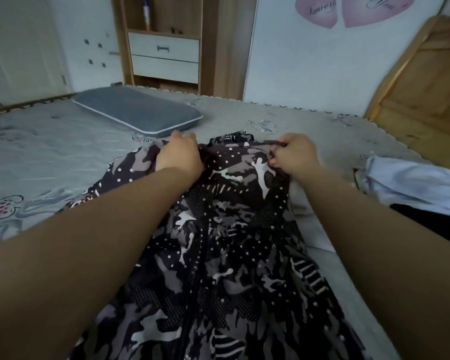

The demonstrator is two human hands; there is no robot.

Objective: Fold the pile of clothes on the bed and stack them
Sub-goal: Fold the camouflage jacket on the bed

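A dark garment with a grey and white camouflage print and white dots (226,250) lies lengthwise on the bed (50,157), running from the bottom of the view up to my hands. My left hand (179,153) grips its far edge on the left. My right hand (295,155) pinches the far edge on the right, fingers curled over a dark hem. The cloth between the hands is slightly raised and wrinkled. My forearms hide parts of the garment's sides.
A grey pillow (138,110) lies beyond my left hand. Light blue and black clothes (413,188) lie at the right edge. A wooden headboard (424,84) stands at the far right, and a wooden cabinet with white drawers (165,55) stands behind the bed.
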